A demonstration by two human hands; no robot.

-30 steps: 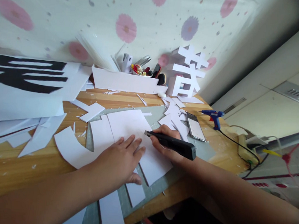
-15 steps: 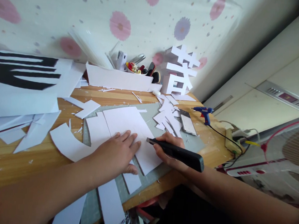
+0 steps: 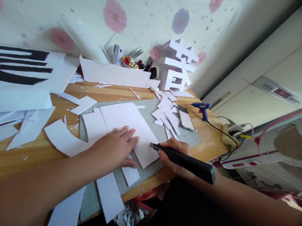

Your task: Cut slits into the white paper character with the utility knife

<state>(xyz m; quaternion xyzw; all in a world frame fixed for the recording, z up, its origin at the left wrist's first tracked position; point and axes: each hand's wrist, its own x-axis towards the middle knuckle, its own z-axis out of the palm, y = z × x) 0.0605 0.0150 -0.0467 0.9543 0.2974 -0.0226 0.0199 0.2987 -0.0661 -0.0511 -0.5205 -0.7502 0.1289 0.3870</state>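
Note:
My left hand (image 3: 120,145) lies flat, fingers a little apart, pressing on a white foam board sheet (image 3: 122,114). In my right hand (image 3: 175,152) is a black utility knife (image 3: 186,161), held in a closed grip like a pen. Its tip meets the sheet near the right edge, at the lower end of a faint line. Under the sheet lies a grey-green cutting mat (image 3: 151,108). A cut white strip (image 3: 110,196) overhangs the table's front edge, and a curved white piece (image 3: 61,137) is left of my forearm.
White offcuts (image 3: 166,110) and a phone (image 3: 185,118) lie to the right on the mat. Beyond are a blue glue gun (image 3: 203,109) with its cord and a power strip (image 3: 227,133). A white cut-out character (image 3: 178,66) stands at the back. A black-printed sheet (image 3: 18,93) is at left.
The knife has moved toward me and to the right along the sheet, leaving a longer faint line behind it. My left hand stays on the sheet. The view has shifted slightly.

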